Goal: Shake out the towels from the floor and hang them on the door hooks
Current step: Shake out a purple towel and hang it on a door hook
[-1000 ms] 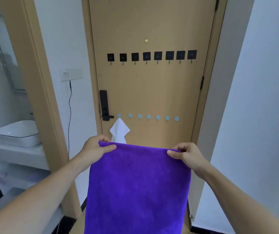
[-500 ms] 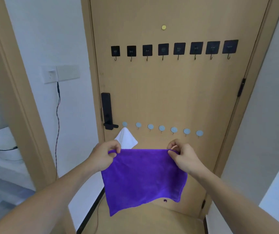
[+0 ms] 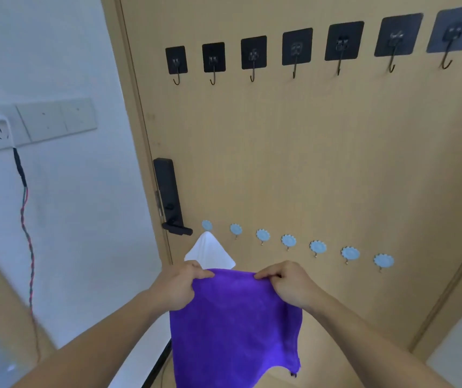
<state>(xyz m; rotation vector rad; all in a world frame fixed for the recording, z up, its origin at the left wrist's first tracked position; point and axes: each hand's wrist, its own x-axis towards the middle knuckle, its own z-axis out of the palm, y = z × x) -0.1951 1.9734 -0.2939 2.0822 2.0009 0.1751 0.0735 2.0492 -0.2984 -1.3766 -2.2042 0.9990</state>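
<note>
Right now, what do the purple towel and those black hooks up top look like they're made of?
Purple towel: soft fleecy cloth, probably microfibre; matte fuzzy nap, limp drape. Black hooks: thin bent wire, likely metal, on dark square pads with a slight sheen, probably plastic adhesive backing.

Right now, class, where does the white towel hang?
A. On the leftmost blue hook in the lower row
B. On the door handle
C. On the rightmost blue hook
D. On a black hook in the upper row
A: the white towel peaks just under the leftmost blue hook, beside the door handle.
</note>
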